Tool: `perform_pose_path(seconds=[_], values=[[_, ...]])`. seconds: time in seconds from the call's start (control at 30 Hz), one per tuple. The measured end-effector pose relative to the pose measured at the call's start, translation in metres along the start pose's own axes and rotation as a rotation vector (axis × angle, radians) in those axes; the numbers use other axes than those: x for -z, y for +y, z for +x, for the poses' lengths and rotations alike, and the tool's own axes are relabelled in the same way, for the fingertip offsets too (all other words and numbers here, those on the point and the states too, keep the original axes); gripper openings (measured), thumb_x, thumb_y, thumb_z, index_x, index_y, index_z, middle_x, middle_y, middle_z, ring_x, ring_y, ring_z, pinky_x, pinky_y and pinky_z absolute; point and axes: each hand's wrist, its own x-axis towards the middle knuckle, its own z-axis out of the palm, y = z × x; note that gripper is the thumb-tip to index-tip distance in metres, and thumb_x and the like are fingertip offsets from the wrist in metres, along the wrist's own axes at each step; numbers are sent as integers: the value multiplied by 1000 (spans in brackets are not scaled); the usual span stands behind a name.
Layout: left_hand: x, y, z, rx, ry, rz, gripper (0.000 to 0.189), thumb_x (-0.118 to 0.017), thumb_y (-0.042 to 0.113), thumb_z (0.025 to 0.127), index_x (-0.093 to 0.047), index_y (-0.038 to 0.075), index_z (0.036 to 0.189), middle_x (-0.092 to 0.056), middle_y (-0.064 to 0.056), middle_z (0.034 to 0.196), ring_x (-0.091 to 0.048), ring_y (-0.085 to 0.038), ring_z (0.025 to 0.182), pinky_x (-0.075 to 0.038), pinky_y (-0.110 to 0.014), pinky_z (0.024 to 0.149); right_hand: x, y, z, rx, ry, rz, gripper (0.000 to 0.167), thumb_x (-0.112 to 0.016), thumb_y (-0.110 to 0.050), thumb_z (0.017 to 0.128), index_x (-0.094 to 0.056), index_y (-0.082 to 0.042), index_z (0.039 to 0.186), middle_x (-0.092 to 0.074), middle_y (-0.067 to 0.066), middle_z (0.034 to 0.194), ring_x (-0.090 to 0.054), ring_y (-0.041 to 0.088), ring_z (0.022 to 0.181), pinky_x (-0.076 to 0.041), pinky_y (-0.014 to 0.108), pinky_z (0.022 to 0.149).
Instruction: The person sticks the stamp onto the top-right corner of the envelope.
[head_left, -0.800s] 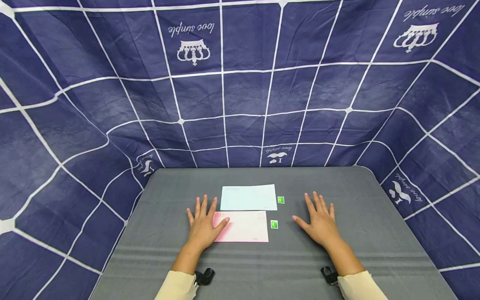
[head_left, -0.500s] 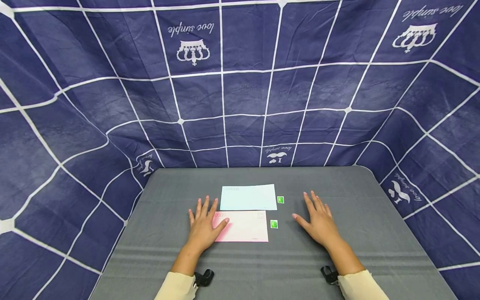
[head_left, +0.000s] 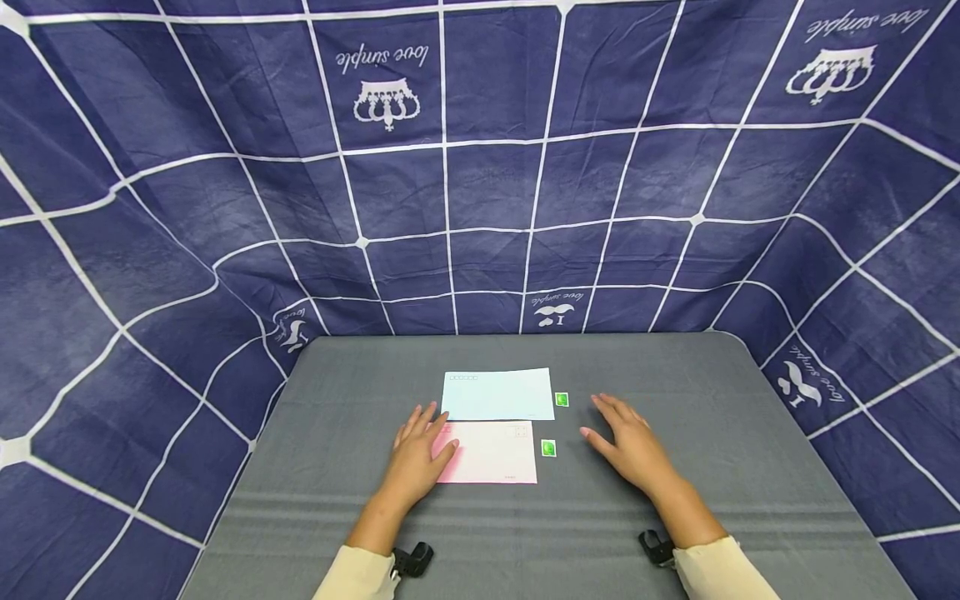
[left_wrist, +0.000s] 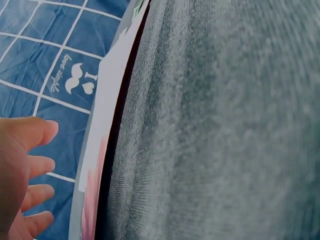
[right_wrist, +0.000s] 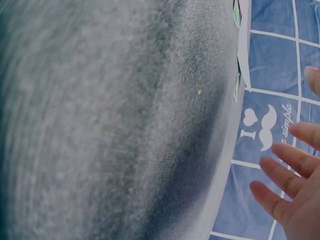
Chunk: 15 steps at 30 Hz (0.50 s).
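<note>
A pink-and-white envelope [head_left: 491,454] lies flat at the middle of the grey table, and a pale blue envelope [head_left: 497,396] lies just beyond it. My left hand [head_left: 414,457] covers the pink envelope's left end in the head view, fingers relaxed and holding nothing. In the left wrist view its fingers [left_wrist: 37,197] show apart, off to the side of the envelope. Two small green stamps sit right of the envelopes, a far stamp [head_left: 562,400] and a near stamp [head_left: 549,448]. To their right is my right hand [head_left: 633,450], fingers loosely bent and grasping nothing.
The grey cloth-covered table [head_left: 337,375] has its far edge against a navy curtain [head_left: 487,192] with white grid lines, which also encloses both sides. A black wrist camera [head_left: 412,559] is strapped to the left wrist, another black wrist camera [head_left: 656,548] to the right.
My left hand has shifted slightly right, its fingers drawn closer together. My right hand's fingers have bent and come a little nearer the stamps. Envelopes and stamps have stayed put.
</note>
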Motion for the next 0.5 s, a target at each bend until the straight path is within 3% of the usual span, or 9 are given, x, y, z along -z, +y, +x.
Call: perform_pose_path(seconds=[0.27, 0.5], values=[[-5, 3, -2, -44, 45, 4, 46, -72, 28, 91, -67, 6, 131, -58, -19, 145, -45, -43, 142, -38, -68, 109, -4, -4, 1, 10, -28, -8, 56, -74, -35, 92, -62, -5, 137, -64, 15, 130, -61, 38, 123, -47, 60, 102], [-6, 7, -3, -34, 5, 8, 44, -72, 26, 91, -68, 5, 130, -60, -17, 143, -45, -42, 143, -37, -67, 111, -7, -9, 2, 10, -57, 8, 50, -76, -31, 90, -65, -6, 132, -67, 13, 126, -63, 35, 120, -50, 56, 101]])
